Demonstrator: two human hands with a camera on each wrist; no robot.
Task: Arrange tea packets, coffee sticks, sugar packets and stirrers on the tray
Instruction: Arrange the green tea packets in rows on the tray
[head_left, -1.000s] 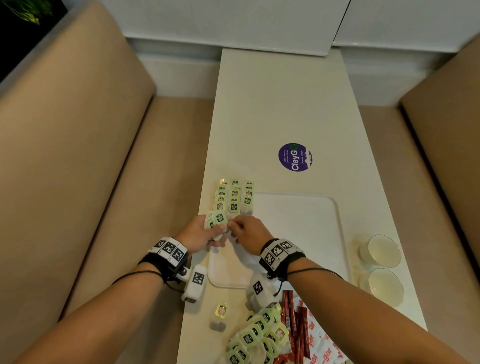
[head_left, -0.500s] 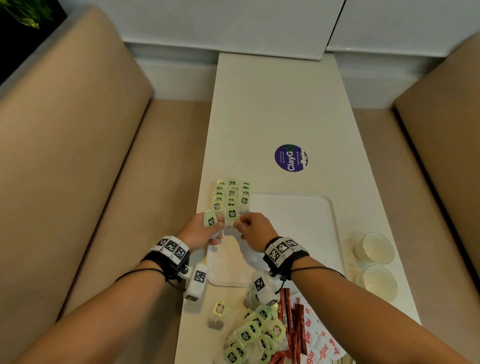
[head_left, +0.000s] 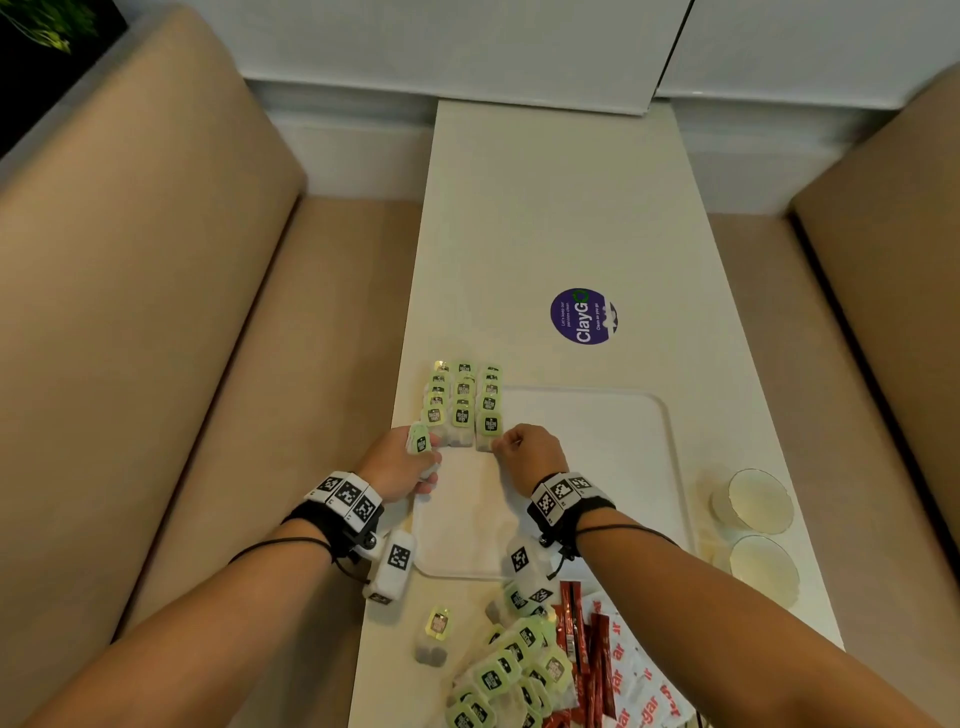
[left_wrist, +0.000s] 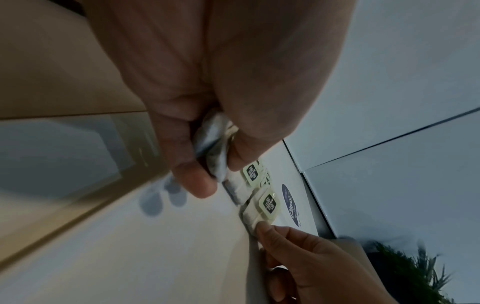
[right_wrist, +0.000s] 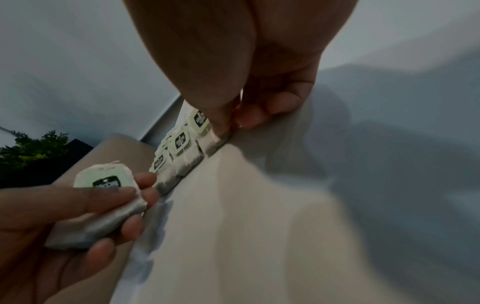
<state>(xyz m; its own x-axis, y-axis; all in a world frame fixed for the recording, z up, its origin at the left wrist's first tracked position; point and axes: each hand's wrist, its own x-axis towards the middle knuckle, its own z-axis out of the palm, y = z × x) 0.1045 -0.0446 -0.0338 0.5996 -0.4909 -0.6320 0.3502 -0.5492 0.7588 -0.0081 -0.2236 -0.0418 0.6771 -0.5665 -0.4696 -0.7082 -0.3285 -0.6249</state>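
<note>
A white tray (head_left: 597, 467) lies on the table. Tea packets (head_left: 462, 400) with green tags lie in three columns at its far left corner. My left hand (head_left: 423, 457) grips one loose tea packet (head_left: 420, 441) just left of the columns; the same packet (right_wrist: 103, 185) shows between its thumb and fingers in the right wrist view. My right hand (head_left: 496, 444) pinches the near end of the nearest packet (head_left: 489, 428) in the right column, which rests on the tray. In the left wrist view, my right hand's fingertips (left_wrist: 265, 226) hold that packet (left_wrist: 269, 202).
A heap of tea packets (head_left: 509, 670), red coffee sticks (head_left: 582, 639) and sugar packets (head_left: 639, 686) lies at the table's near edge, with one lone tea packet (head_left: 437, 626) to their left. Two cups (head_left: 758, 501) stand right of the tray. Beige benches flank the table.
My right hand has carried a tea packet away from my left hand and set it down at the near end of the right column. My left hand keeps its own packet.
</note>
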